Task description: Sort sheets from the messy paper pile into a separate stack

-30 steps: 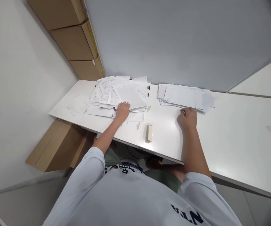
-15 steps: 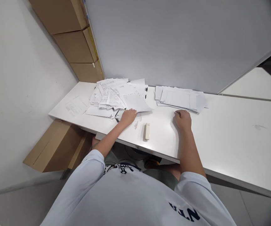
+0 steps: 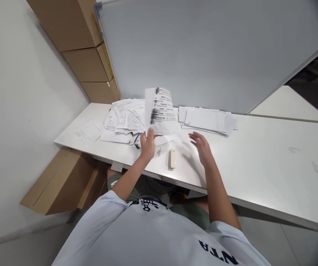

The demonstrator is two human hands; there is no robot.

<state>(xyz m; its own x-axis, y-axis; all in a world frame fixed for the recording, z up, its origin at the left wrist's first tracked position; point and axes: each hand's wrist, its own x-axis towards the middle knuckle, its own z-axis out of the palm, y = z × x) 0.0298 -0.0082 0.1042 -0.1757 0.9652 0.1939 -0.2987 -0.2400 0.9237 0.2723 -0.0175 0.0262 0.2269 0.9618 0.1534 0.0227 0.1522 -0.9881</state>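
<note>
Raised off the table, a printed paper sheet with a dark smudged left margin stands upright and curls at its right side. My left hand grips its lower edge with the thumb in front; whether more than one sheet is held, I cannot tell. My right hand hovers to the right of the sheet, fingers apart and holding nothing. Between the two hands lies a cream stapler near the table's front edge. Behind my left hand spreads a messy heap of papers. Beyond my right hand is a neater paper stack.
The white table runs along a grey-white board. Cardboard boxes are stacked at the back left, and an open carton stands below the table's left end. A single sheet lies near the left corner.
My left hand has lifted the paper from the heap and turned it upright, showing its print. My right hand has risen off the table, moved left and opened its fingers.
</note>
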